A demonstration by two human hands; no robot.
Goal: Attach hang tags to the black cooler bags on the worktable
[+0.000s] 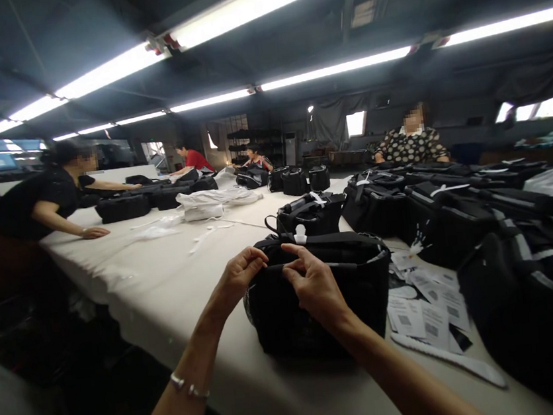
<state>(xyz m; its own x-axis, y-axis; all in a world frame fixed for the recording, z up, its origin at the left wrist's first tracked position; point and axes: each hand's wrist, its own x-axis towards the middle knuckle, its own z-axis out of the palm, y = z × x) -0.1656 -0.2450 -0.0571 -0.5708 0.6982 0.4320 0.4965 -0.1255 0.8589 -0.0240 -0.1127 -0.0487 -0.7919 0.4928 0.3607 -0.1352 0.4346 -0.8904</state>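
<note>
A black bag (318,309) stands upright on the pale table in front of me, its top open. My left hand (244,270) is at the bag's top left corner, with thumb and fingertips pinched together at the rim. Just to its right, my right hand (315,283) is over the front rim, its thumb and forefinger close together and the other fingers curled. Whatever lies between the fingertips of either hand is too small and dark to make out. A white tag (300,234) stands up at the back rim of the bag.
More black bags (376,206) fill the right side of the table (165,280). Printed cards (434,319) and a white strip (448,359) lie right of my bag. A person in black (50,200) leans over the left edge; a person in a dotted top (412,145) is across the table.
</note>
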